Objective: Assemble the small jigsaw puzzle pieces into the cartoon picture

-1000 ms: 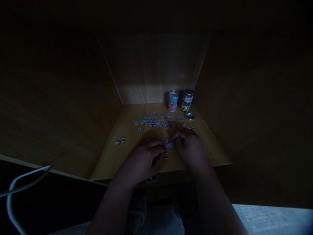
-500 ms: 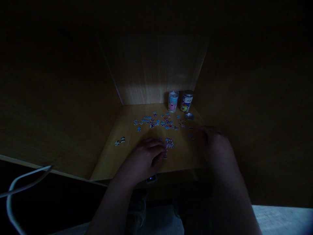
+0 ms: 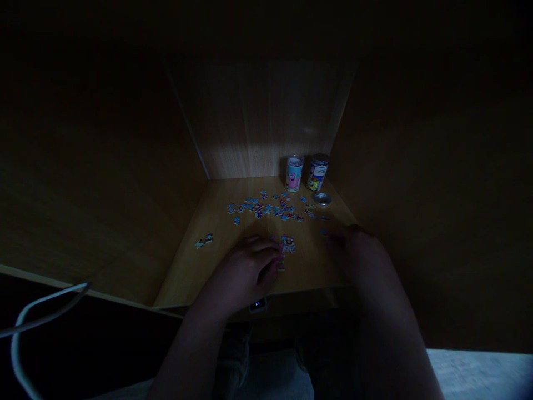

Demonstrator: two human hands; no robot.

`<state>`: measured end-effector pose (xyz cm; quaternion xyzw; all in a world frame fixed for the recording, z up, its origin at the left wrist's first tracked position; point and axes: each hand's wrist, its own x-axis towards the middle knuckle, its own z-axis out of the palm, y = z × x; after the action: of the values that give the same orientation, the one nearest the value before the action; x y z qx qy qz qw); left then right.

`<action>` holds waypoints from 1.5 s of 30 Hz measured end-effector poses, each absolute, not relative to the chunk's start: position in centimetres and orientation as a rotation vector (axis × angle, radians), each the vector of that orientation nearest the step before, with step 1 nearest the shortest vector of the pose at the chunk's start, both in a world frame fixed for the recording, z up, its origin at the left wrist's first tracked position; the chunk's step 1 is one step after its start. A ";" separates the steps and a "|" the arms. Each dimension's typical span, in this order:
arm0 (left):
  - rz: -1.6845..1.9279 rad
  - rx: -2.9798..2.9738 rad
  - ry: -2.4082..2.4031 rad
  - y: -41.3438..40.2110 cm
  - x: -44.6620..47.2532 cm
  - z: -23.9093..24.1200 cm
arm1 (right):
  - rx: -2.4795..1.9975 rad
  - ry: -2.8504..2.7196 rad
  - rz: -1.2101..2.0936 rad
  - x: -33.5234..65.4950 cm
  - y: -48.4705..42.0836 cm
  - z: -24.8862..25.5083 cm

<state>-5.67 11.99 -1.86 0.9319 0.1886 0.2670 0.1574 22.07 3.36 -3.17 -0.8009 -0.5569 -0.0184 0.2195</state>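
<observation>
My left hand (image 3: 254,264) rests on the wooden surface with its fingers curled, the thumb and fingertips closed on a pink puzzle piece (image 3: 280,256). It sits against the left edge of a small joined cluster of puzzle pieces (image 3: 288,243), partly covering it. To the right, my right hand (image 3: 358,250) is low over the surface, fingers bent together and dim. Its fingertips are beside a small blue puzzle piece (image 3: 323,231); whatever they pinch is hidden in shadow. Several loose puzzle pieces (image 3: 268,209) lie spread beyond both hands.
A pink-and-blue can (image 3: 293,176) and a lidded can (image 3: 317,173) stand near the back panel, with a round metal lid (image 3: 322,199) in front. A few joined pieces (image 3: 204,240) lie at left. Dark wooden walls (image 3: 400,166) enclose both sides. A white cable (image 3: 16,339) hangs lower left.
My right hand has moved a little left and nearer to me, its fingertips now beside the small blue pieces at right. My left hand has stayed at the cluster.
</observation>
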 end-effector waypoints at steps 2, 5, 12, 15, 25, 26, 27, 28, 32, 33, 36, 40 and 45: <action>0.759 2.670 0.539 12.0 -5.7 -1.9 | -2.180 -1.561 0.003 22.0 3.4 -3.1; 0.764 2.668 0.540 12.0 -5.7 -1.9 | -2.110 -1.605 0.104 21.6 3.5 -2.7; 0.814 2.649 0.598 12.0 -5.7 -1.9 | -1.812 -1.755 0.298 20.5 4.0 -2.0; 0.847 2.651 0.602 12.1 -5.7 -1.9 | -1.794 -1.724 0.229 20.5 4.0 -2.1; 1.022 2.667 0.731 12.7 -6.2 -2.1 | -1.887 -1.812 0.213 20.1 3.0 -0.9; 1.032 2.668 0.746 12.7 -6.2 -2.1 | -1.896 -1.805 0.231 20.1 3.1 -0.8; 1.039 2.671 0.763 12.8 -6.2 -2.1 | -1.907 -1.795 0.244 20.1 3.2 -0.8; 1.047 2.675 0.781 12.8 -6.3 -2.1 | -1.916 -1.784 0.255 20.1 3.2 -0.8; 1.094 2.674 0.837 13.0 -6.3 -2.2 | -1.884 -1.716 0.316 20.3 3.4 -1.4; 1.102 2.669 0.848 13.0 -6.3 -2.1 | -1.853 -1.692 0.345 20.3 3.6 -1.5; 1.130 2.639 0.876 12.9 -6.4 -1.9 | -1.743 -1.588 0.423 20.1 4.2 -2.1; 1.184 2.517 0.954 12.8 -6.9 -1.4 | -1.599 -1.436 0.464 19.1 5.3 -2.8; 1.267 2.368 1.043 12.7 -7.3 -1.3 | -1.400 -1.244 0.691 17.4 6.2 -3.4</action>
<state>-7.32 12.72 -1.30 0.8150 0.3590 0.4360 0.1297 17.37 6.16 -3.36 -0.5896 -0.5237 0.2908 0.5418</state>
